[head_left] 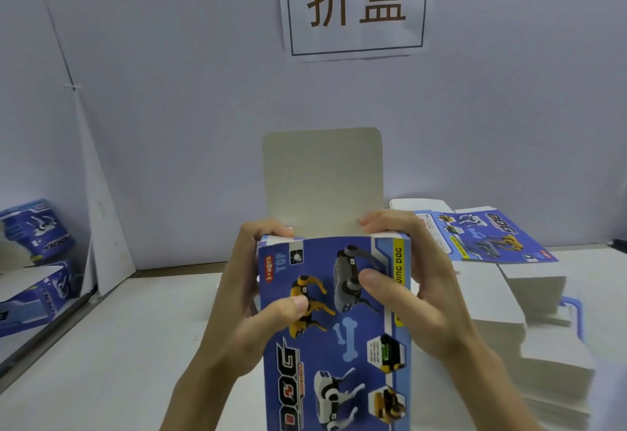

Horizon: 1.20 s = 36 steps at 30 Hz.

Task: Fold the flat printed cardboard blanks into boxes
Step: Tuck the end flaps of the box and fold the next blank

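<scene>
A blue printed box (353, 342) with robot dog pictures stands upright in front of me, opened into a tube. Its plain grey top flap (322, 179) sticks straight up. My left hand (251, 298) grips the box's upper left edge, thumb on the printed face and fingers curled over the top corner. My right hand (417, 281) grips the upper right edge, thumb on the face and fingers hooked over the top rim beside the flap.
A stack of flat blanks (502, 244) lies at the right on the white table (118, 345), printed side up on top, with more white-backed blanks (543, 356) nearer me. Folded blue boxes (37, 230) sit at the far left. A paper sign (356, 2) hangs on the back wall.
</scene>
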Each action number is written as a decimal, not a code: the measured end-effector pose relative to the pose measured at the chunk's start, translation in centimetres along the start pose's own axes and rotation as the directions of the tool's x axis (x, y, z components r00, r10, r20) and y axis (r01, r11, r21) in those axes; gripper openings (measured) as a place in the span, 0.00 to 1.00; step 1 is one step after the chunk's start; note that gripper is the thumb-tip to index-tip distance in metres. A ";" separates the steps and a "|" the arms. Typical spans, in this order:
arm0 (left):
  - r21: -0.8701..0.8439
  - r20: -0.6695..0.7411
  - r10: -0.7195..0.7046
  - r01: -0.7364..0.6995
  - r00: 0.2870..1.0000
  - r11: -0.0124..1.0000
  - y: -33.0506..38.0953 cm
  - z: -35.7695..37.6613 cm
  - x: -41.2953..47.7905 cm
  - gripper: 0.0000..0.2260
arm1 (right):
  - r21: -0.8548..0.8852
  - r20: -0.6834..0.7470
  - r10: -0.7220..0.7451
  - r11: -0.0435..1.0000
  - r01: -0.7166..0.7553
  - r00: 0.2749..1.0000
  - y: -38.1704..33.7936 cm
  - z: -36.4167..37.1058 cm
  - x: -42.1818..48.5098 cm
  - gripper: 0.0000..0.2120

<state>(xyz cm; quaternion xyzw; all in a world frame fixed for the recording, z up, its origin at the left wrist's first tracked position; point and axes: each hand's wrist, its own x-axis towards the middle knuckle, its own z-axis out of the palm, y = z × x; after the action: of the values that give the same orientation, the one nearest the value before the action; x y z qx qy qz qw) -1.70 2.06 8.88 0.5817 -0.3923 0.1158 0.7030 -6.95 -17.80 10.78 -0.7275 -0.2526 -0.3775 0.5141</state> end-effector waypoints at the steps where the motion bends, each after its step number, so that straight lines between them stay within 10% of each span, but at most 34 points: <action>1: -0.004 0.005 -0.006 0.006 1.000 1.000 0.1 0.0 0.0 0.23 | 0.002 -0.004 -0.001 1.000 0.001 1.000 0.0 0.0 0.0 0.17; 24: -0.010 0.084 -0.090 0.091 0.992 0.996 1.7 0.5 0.3 0.19 | -0.011 -0.003 0.086 0.996 -0.086 0.996 0.0 -0.4 0.1 0.15; 27: 0.199 0.005 -0.088 0.085 0.996 0.976 1.9 0.7 0.8 0.23 | -0.092 -0.026 0.023 0.995 -0.026 0.999 0.1 0.0 0.2 0.16; 30: 0.682 -0.044 0.160 -0.087 0.986 0.726 2.4 1.4 1.1 0.31 | -0.269 -0.065 -0.057 0.962 0.037 0.996 0.6 0.6 0.2 0.21; 36: 0.794 0.064 0.026 -0.067 0.998 0.605 2.7 2.4 0.7 0.37 | -0.287 -0.009 -0.050 0.957 0.046 0.999 0.2 0.4 0.1 0.23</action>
<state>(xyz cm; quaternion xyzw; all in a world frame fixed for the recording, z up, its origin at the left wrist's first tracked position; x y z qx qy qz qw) -3.92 0.43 11.36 0.8254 -0.3313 0.2826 0.3594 -6.61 -17.54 10.66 -0.7848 -0.2087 -0.4284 0.3962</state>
